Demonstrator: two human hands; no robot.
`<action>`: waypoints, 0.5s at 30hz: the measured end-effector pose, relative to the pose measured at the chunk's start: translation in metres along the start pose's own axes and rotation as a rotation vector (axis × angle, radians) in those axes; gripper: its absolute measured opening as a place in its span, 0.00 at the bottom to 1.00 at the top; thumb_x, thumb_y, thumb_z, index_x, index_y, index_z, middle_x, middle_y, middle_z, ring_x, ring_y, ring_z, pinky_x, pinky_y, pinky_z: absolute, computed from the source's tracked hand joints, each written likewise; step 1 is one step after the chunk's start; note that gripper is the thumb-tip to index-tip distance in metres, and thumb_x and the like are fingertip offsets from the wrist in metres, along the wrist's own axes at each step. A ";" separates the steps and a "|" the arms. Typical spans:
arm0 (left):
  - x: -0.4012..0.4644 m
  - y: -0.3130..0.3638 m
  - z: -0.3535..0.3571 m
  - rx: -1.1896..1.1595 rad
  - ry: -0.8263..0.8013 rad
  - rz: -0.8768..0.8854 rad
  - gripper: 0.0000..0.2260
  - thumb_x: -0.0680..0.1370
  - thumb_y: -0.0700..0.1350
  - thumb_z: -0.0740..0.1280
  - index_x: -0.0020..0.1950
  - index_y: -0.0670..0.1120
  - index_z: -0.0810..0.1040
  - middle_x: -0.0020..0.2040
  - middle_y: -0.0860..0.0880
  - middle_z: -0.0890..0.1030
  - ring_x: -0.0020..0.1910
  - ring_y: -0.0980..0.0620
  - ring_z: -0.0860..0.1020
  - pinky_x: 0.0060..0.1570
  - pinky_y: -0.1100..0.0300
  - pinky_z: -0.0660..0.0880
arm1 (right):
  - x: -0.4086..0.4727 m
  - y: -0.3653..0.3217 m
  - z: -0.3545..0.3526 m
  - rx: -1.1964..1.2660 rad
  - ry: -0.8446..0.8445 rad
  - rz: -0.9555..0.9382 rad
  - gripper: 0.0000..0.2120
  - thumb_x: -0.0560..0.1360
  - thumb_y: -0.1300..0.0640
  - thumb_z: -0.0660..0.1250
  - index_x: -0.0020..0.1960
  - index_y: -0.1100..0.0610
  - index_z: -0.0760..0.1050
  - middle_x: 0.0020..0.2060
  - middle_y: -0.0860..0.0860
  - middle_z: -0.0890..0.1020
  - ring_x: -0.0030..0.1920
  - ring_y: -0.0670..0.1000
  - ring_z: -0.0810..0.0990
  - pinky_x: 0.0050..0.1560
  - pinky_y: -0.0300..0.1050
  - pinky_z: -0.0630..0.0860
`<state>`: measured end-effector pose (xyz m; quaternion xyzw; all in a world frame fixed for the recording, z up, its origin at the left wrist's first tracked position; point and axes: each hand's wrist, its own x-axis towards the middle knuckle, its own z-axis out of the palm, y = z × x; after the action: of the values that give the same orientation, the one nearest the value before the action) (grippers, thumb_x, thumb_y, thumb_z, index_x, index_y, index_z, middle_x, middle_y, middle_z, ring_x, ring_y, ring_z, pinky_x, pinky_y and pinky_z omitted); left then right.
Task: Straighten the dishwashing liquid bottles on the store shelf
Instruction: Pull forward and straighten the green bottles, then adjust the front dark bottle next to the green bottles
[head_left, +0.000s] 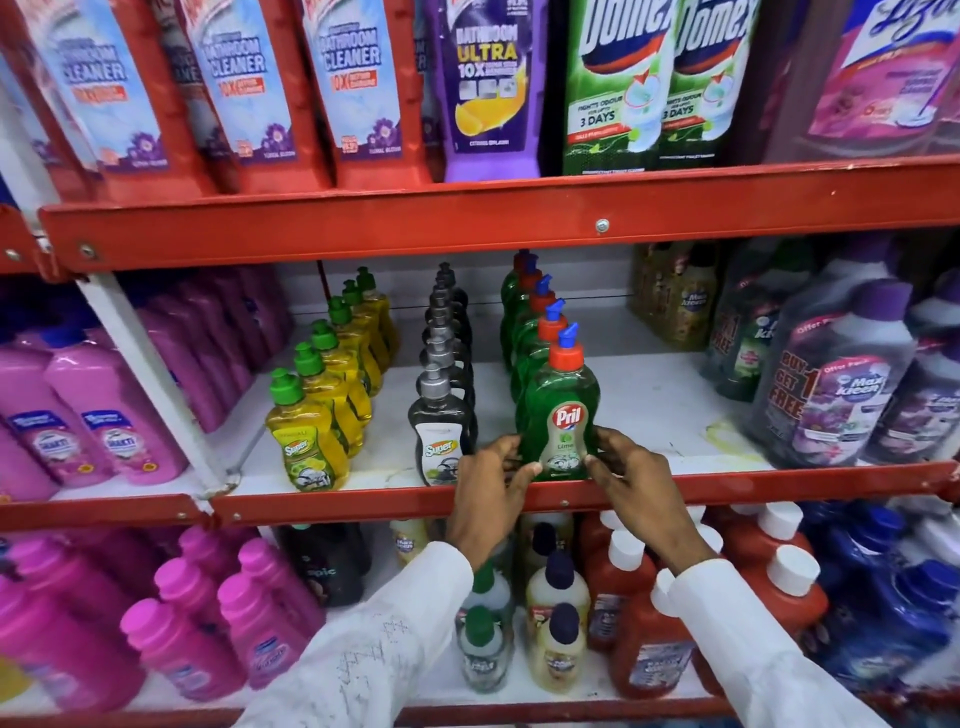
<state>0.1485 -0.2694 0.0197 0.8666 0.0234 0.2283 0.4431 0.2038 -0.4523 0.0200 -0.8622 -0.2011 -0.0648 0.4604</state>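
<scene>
On the middle shelf (670, 410) stand three rows of dishwashing liquid bottles running front to back. The front green Pril bottle (560, 400), with a red cap and blue spout, stands upright at the shelf's front edge. My left hand (493, 480) touches its lower left side and my right hand (631, 475) its lower right side, fingers curled around the base. Left of it runs a row of dark bottles, with the front dark Super bottle (440, 431) upright beside my left hand. Further left is a row of yellow bottles led by the front yellow Super bottle (304, 436).
Red shelf rails (363, 228) run above and below the middle shelf. Large grey Max Kleen bottles (831, 384) stand to the right and pink bottles (78, 415) to the left. White shelf surface shows between the green row and the Max Kleen bottles. More bottles crowd the shelf below.
</scene>
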 end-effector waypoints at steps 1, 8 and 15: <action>0.000 0.000 -0.001 0.003 0.002 -0.004 0.19 0.76 0.46 0.72 0.66 0.45 0.75 0.57 0.47 0.84 0.53 0.55 0.82 0.57 0.54 0.81 | -0.001 -0.001 0.000 0.000 -0.002 0.008 0.18 0.78 0.59 0.67 0.68 0.55 0.75 0.58 0.51 0.84 0.58 0.50 0.83 0.63 0.46 0.78; -0.004 -0.006 -0.005 0.025 -0.025 0.012 0.19 0.77 0.50 0.69 0.67 0.50 0.75 0.58 0.49 0.84 0.56 0.54 0.81 0.58 0.50 0.80 | -0.005 -0.014 0.005 0.016 0.050 0.047 0.21 0.76 0.60 0.69 0.69 0.57 0.74 0.58 0.49 0.83 0.57 0.49 0.82 0.60 0.42 0.76; -0.039 -0.006 -0.067 -0.045 0.360 0.153 0.09 0.74 0.37 0.69 0.49 0.50 0.83 0.46 0.51 0.86 0.45 0.59 0.82 0.48 0.63 0.79 | -0.050 -0.066 0.041 0.088 0.596 -0.170 0.09 0.72 0.66 0.71 0.51 0.58 0.80 0.45 0.51 0.84 0.44 0.49 0.82 0.51 0.29 0.74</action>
<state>0.0865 -0.2250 0.0342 0.8009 0.0309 0.4131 0.4325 0.1287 -0.4006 0.0330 -0.7645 -0.1313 -0.3444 0.5289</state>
